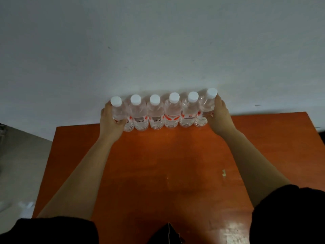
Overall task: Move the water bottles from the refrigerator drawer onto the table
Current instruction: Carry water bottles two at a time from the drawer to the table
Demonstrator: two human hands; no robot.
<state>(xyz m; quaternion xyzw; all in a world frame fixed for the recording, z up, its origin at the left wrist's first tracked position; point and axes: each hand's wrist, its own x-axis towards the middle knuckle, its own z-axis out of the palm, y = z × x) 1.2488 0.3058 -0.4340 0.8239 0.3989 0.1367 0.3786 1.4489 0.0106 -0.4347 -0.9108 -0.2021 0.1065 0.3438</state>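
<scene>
Several clear water bottles with white caps and red-and-white labels stand in a tight row (162, 113) along the far edge of the orange-brown table (168, 164), against the wall. My left hand (110, 120) grips the leftmost bottle (119, 111) from its outer side. My right hand (219, 118) grips the rightmost bottle (207, 106), which tilts slightly. No refrigerator drawer is in view.
A pale grey wall (158, 50) rises right behind the bottles. Grey floor (22, 164) shows to the left of the table. A small pale chip (223, 173) marks the tabletop at the right. My dark sleeves fill the bottom corners.
</scene>
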